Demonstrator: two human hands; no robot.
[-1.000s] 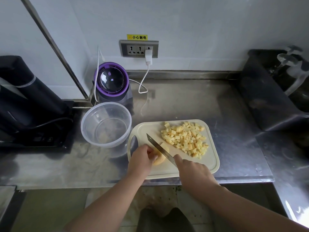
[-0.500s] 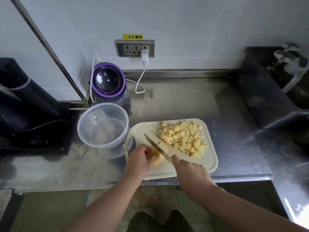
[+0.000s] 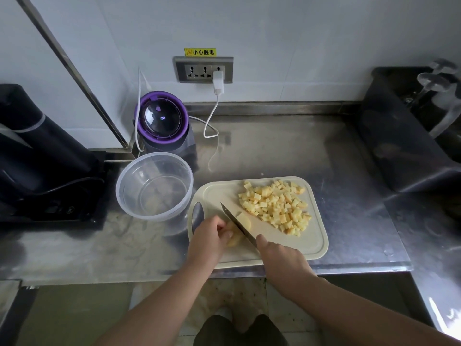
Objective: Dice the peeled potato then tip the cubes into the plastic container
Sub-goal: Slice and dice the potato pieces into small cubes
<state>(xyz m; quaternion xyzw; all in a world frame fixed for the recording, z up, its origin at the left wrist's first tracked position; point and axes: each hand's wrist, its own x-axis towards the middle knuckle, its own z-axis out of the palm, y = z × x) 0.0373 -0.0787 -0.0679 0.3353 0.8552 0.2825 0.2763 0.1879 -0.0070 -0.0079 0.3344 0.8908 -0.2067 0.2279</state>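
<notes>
A cream cutting board lies at the counter's front edge. A pile of potato cubes covers its far right part. My left hand holds the remaining potato piece at the board's near left. My right hand grips a knife, whose blade lies across that piece with its tip pointing far left. A clear round plastic container stands empty just left of the board.
A purple-topped appliance stands behind the container, with a white cable running to the wall socket. A black machine fills the left. A dark tub sits at the right.
The view has shifted slightly. The knife blade has sunk further across the potato piece, and my left hand holds the piece in the same place.
</notes>
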